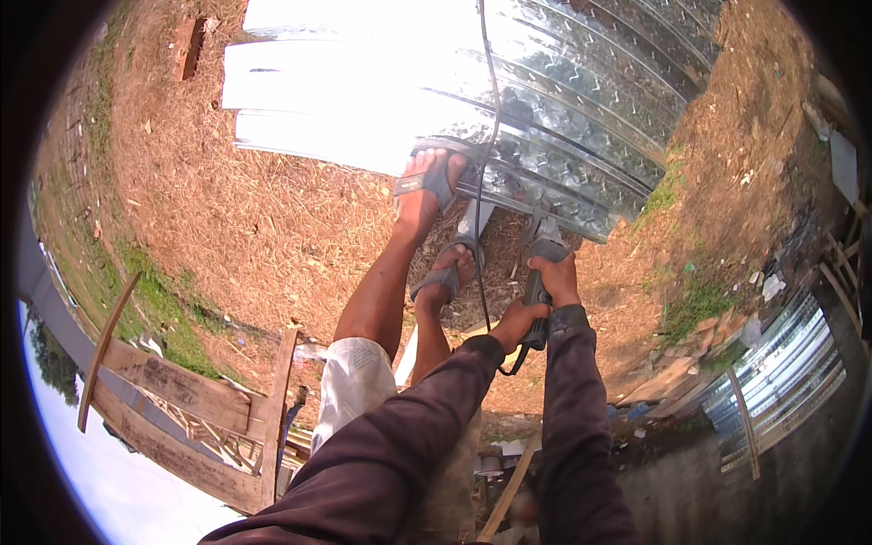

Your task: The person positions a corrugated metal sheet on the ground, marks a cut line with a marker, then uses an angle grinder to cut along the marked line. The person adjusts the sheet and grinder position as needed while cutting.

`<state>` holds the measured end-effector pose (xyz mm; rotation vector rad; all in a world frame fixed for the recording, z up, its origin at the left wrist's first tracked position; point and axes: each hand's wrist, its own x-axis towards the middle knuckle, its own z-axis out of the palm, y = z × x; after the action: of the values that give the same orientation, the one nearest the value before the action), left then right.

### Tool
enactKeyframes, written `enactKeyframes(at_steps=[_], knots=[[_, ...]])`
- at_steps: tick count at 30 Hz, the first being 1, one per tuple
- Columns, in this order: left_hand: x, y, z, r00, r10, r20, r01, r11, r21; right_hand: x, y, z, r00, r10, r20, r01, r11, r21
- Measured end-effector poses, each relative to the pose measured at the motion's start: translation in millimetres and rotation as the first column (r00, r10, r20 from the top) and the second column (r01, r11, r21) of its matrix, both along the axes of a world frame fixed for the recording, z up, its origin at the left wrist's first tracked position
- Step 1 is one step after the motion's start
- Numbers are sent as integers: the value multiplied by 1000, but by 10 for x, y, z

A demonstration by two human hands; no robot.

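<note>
Both my hands grip a dark green angle grinder [538, 289] with a grey head. My left hand [520, 324] is closed around its rear end, where the cord leaves. Further forward, my right hand [557, 276] wraps the body just behind the head. The grinder's head points away from me at the near edge of shiny corrugated metal sheets [581, 118]; whether its disc touches the metal I cannot make out. One sandalled foot [423, 186] rests at the sheets' edge. The other foot [451, 271] stands nearer to me, beside the grinder.
A black power cord [495, 100] runs from near my left hand across the sheets. Dry straw covers the ground [272, 227]. A brick [189, 48] lies far left. A wooden plank frame [173, 386] stands at left. More corrugated sheeting [777, 372] and wood scraps lie at right.
</note>
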<state>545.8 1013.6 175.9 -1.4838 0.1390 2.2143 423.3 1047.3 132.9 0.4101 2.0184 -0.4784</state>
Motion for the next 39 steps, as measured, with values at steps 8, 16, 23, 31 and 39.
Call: enactKeyframes(at_steps=[8, 16, 23, 31, 39], knots=[[171, 64, -163, 999, -26, 39, 21, 990, 139, 221, 180, -270, 994, -62, 93, 59, 998, 36], [315, 238, 55, 998, 4, 59, -12, 991, 137, 328, 371, 6, 989, -100, 109, 91, 992, 84], [284, 249, 170, 998, -40, -51, 42, 998, 49, 255, 292, 295, 998, -59, -15, 59, 998, 0], [-48, 61, 73, 990, 18, -142, -20, 1000, -16, -139, 24, 326, 997, -37, -65, 34, 998, -51], [-202, 18, 25, 992, 18, -123, -30, 995, -94, -236, 18, 100, 998, -33, -63, 28, 997, -68]])
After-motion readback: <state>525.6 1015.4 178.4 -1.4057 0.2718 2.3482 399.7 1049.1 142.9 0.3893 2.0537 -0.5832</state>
